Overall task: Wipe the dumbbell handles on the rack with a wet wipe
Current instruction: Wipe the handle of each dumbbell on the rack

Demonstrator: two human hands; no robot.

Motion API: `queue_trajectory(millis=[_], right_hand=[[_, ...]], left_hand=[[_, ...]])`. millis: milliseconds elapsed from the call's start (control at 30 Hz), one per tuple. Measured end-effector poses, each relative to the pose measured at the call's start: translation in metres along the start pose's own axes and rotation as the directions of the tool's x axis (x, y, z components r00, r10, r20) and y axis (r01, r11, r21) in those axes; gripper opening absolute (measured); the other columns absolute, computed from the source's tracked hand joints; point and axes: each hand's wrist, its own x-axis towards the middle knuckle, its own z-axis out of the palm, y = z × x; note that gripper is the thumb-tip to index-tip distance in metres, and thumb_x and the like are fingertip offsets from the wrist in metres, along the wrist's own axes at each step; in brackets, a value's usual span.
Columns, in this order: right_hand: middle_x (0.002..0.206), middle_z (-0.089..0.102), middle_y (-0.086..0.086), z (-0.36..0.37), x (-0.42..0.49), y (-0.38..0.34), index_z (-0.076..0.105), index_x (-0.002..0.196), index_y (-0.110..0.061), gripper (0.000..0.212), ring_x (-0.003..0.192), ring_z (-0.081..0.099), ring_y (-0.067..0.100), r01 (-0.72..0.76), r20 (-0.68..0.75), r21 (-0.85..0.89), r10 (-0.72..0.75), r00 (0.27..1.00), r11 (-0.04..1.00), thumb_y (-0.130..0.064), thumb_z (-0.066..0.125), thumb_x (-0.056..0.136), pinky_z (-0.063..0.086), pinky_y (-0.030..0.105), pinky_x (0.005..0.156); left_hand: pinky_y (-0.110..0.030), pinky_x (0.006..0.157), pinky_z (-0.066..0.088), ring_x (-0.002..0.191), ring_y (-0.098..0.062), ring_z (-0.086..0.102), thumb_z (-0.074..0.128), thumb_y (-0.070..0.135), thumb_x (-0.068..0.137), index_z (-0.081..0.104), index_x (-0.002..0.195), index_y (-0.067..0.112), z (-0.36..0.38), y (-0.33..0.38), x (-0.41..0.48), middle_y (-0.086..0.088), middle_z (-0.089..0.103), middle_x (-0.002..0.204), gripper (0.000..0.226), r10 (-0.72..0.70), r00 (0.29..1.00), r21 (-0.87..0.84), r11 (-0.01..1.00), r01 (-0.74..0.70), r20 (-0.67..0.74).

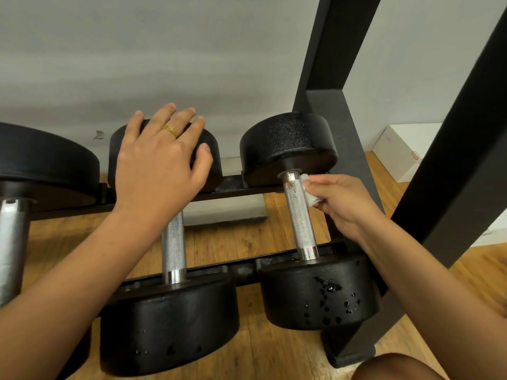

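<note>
Brown wood floor (227, 242) and a grey wall (164, 50) lie behind a black rack (332, 50) with dumbbells on it. The right hand (343, 207) has a tight grip on a small white wipe (311, 198), pinched and pressed on the far end of the shiny handle (298, 218) of the right dumbbell (318, 292). The left hand (156, 163) has a wide grip, fingers (164, 116) spread flat on the far weight of the middle dumbbell (167, 322). A gold ring (171, 130) is on one finger. Wet drops (329, 288) sit on the near weights. A white box (397, 152) stands by the wall
</note>
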Motion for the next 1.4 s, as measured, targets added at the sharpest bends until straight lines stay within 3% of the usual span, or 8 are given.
queue_trajectory(millis=[367, 467, 600, 833, 967, 1200, 1300, 1400], right_hand=[[0.088, 0.075, 0.009, -0.003, -0.008, -0.002, 0.076, 0.092, -0.010, 0.009, 0.078, 0.069, 0.016, 0.115, 0.029, -0.211, -0.111, 0.993, 0.971, -0.003, 0.071, 0.088, 0.055, 0.025, 0.067], [0.091, 0.076, 0.013, -0.012, -0.018, 0.002, 0.076, 0.094, -0.007, 0.009, 0.081, 0.071, 0.020, 0.077, 0.072, -0.298, -0.058, 0.996, 0.951, -0.002, 0.073, 0.087, 0.059, 0.033, 0.075], [0.095, 0.076, 0.009, -0.002, -0.009, -0.012, 0.075, 0.102, -0.005, 0.016, 0.088, 0.073, 0.019, 0.144, 0.003, -0.320, -0.151, 0.989, 0.936, -0.002, 0.073, 0.087, 0.061, 0.026, 0.074], [0.084, 0.078, 0.002, -0.015, -0.032, -0.004, 0.078, 0.092, -0.017, 0.016, 0.080, 0.074, 0.017, 0.237, 0.130, -0.517, -0.198, 0.971, 0.822, -0.002, 0.075, 0.085, 0.061, 0.026, 0.075], [0.087, 0.077, 0.006, -0.009, -0.017, -0.008, 0.077, 0.098, -0.012, 0.016, 0.084, 0.075, 0.019, 0.197, 0.054, -0.474, -0.194, 0.979, 0.858, -0.004, 0.077, 0.084, 0.061, 0.037, 0.085], [0.074, 0.076, -0.002, -0.029, -0.049, 0.001, 0.076, 0.092, -0.013, 0.014, 0.069, 0.071, 0.003, 0.136, 0.186, -0.584, -0.030, 0.982, 0.800, -0.003, 0.078, 0.083, 0.050, 0.008, 0.062], [0.078, 0.077, 0.002, -0.024, -0.042, -0.004, 0.077, 0.091, -0.010, 0.014, 0.072, 0.073, 0.011, 0.105, 0.127, -0.499, -0.047, 0.991, 0.860, 0.001, 0.076, 0.083, 0.058, 0.019, 0.069], [0.081, 0.077, 0.001, -0.028, -0.046, -0.006, 0.077, 0.092, -0.011, 0.012, 0.077, 0.074, 0.013, 0.117, 0.171, -0.586, -0.019, 0.985, 0.802, -0.005, 0.079, 0.081, 0.058, 0.023, 0.078]], left_hand=[[-0.058, 0.118, 0.030, 0.142, -0.031, 0.047, 0.038, 0.035, 0.105, 0.060, 0.142, 0.010, 0.001, 0.002, 0.000, -0.012, 0.060, 0.145, 0.050, -0.002, 1.000, 0.001, 1.000, 0.002, -0.014], [-0.059, 0.118, 0.030, 0.141, -0.032, 0.047, 0.037, 0.034, 0.105, 0.060, 0.142, 0.009, 0.001, 0.002, 0.000, -0.013, 0.060, 0.145, 0.050, 0.008, 1.000, 0.002, 1.000, -0.008, -0.015], [-0.059, 0.117, 0.030, 0.142, -0.032, 0.047, 0.037, 0.034, 0.105, 0.059, 0.142, 0.010, 0.002, 0.001, -0.001, -0.013, 0.059, 0.146, 0.050, 0.009, 1.000, 0.011, 1.000, -0.009, -0.015], [-0.058, 0.118, 0.030, 0.143, -0.031, 0.046, 0.037, 0.035, 0.105, 0.059, 0.143, 0.010, 0.002, 0.000, -0.001, -0.013, 0.058, 0.147, 0.050, 0.022, 1.000, 0.012, 1.000, -0.021, -0.019], [-0.058, 0.118, 0.030, 0.143, -0.031, 0.047, 0.038, 0.035, 0.105, 0.059, 0.143, 0.010, 0.002, 0.001, 0.000, -0.013, 0.059, 0.147, 0.050, 0.013, 1.000, 0.004, 1.000, -0.013, -0.019], [-0.059, 0.119, 0.030, 0.143, -0.031, 0.046, 0.036, 0.036, 0.105, 0.058, 0.144, 0.010, 0.002, -0.001, 0.000, -0.012, 0.058, 0.148, 0.052, 0.015, 1.000, 0.004, 1.000, -0.015, -0.003], [-0.058, 0.119, 0.029, 0.143, -0.031, 0.046, 0.036, 0.036, 0.105, 0.059, 0.143, 0.010, 0.003, 0.000, 0.000, -0.012, 0.058, 0.148, 0.052, 0.013, 1.000, 0.009, 1.000, -0.013, -0.009], [-0.058, 0.119, 0.029, 0.143, -0.031, 0.046, 0.036, 0.036, 0.105, 0.059, 0.142, 0.009, 0.003, 0.000, 0.000, -0.012, 0.058, 0.147, 0.051, 0.016, 1.000, 0.006, 1.000, -0.016, -0.012]])
